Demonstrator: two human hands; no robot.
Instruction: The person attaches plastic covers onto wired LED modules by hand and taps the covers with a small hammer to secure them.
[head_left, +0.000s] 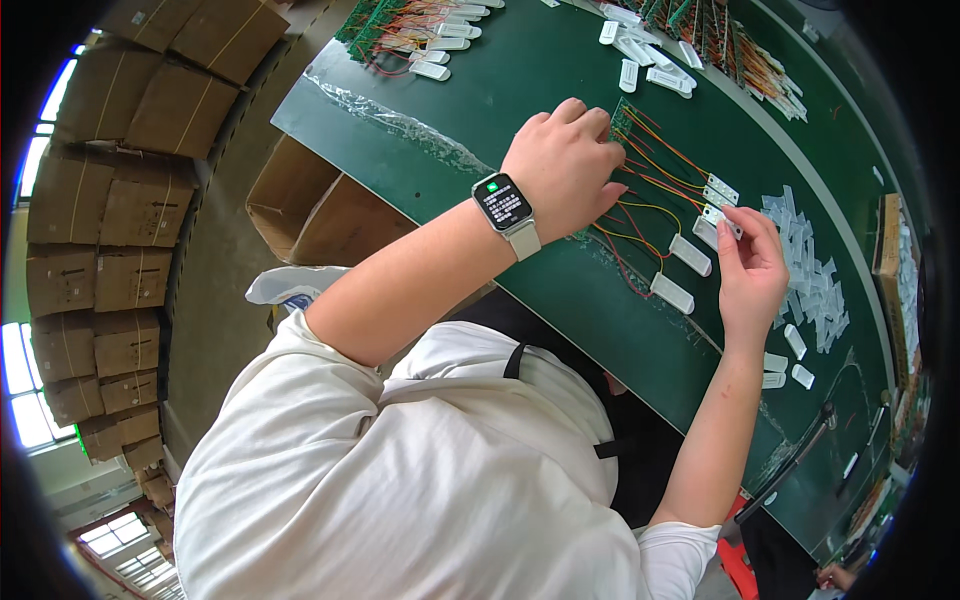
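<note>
Lower frame: white-shirted torso and both bare forearms rising toward centre. Left hand (pixel 565 165), smartwatch (pixel 505 208) on its wrist, lies palm-down just above centre, fingers curled and pressing on the green end of a wire harness (pixel 640 190); it pins rather than grips. The harness's red, orange and yellow leads fan out to the right of that hand across the green work table (pixel 520 90). Right hand (pixel 752 270), right of centre, pinches a small white connector piece (pixel 722 219) between thumb and fingertips at the far end of those leads, so the harness spans the gap between the two hands. Just below the leads, between the hands, two white plastic housings (pixel 682 272) lie on the table. Right of the right hand: a heap of clear small parts (pixel 812 275). Top of frame: more wired harnesses with white housings (pixel 430 35). Far left: stacked cardboard boxes (pixel 110 230).
</note>
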